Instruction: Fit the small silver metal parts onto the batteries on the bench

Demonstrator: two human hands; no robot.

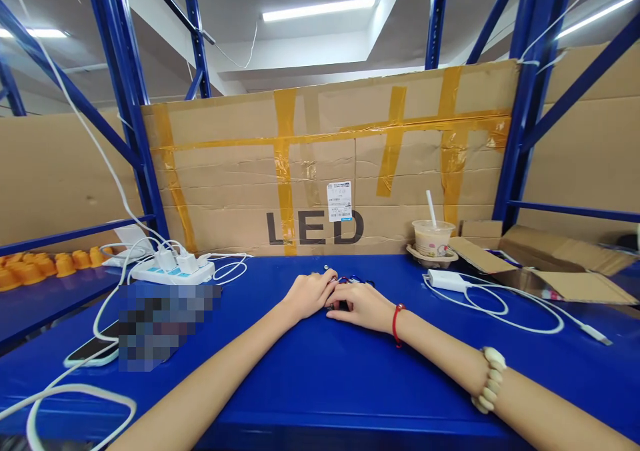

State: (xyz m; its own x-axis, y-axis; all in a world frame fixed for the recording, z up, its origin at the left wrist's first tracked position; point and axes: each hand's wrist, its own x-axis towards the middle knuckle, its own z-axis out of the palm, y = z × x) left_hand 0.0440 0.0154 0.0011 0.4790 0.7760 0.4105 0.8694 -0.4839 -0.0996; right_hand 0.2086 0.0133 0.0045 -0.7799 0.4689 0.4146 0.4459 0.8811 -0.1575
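In the head view my left hand and my right hand meet at the middle of the blue tabletop. The fingers of both hands curl inward and touch or overlap. Under and behind them lie small dark, blue and reddish pieces, mostly hidden, so their kind is unclear. A tiny shiny piece shows just beyond my left fingertips. My right thumb and fingers close near a small dark bit at the tabletop. What either hand grips is too covered to name.
At the left are a white power strip with plugs, a phone and cables. To the right, a drink cup with a straw, a white charger with its cable, and an open cardboard box. Taped cardboard walls the back.
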